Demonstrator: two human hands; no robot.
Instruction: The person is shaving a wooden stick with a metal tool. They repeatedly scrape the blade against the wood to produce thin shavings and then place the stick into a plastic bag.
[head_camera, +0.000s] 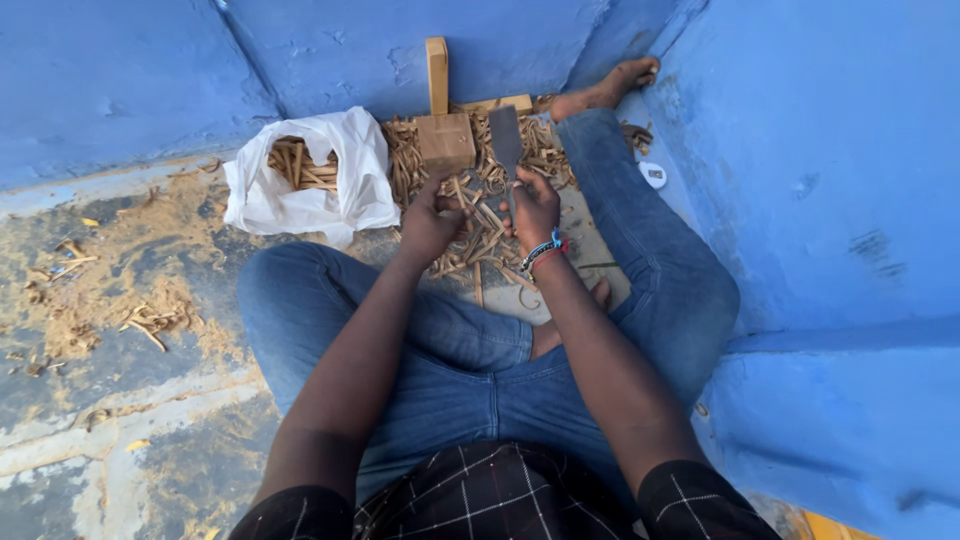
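Gripping a flat metal blade (506, 140) upright, the right hand (533, 207) is closed around its lower end, while the left hand (432, 215) pinches a thin wooden strip (462, 192) beside it. Wood shavings (485, 235) lie beneath, a wooden block (445, 138) just beyond, and a white plastic bag (345, 190) of strips to the left.

Matt grey metal blade (506, 140), rough wooden block (445, 141), crinkled white plastic bag (340, 190), denim jeans (460, 370)
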